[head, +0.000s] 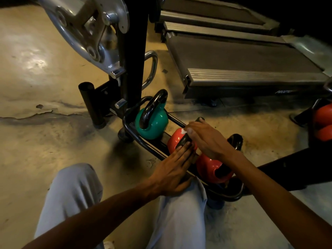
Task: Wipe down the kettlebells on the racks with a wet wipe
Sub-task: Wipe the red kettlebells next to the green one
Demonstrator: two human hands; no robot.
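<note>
A low black rack (143, 142) holds a teal kettlebell (156, 126), a red kettlebell (175, 139) in the middle and a second red kettlebell (212, 171) nearest me. My right hand (206, 139) grips the middle kettlebell's black handle with a white wet wipe (183, 131) peeking out under the fingers. My left hand (172, 169) lies flat with straight fingers against the lower end of that handle and the red body.
A black upright post (134, 51) with chrome machine parts (86, 29) stands behind the rack. Treadmills (242, 65) lie at the right back. More orange-red weights (323, 123) sit at the right edge. My grey-trousered knees (75, 191) are below on the concrete floor.
</note>
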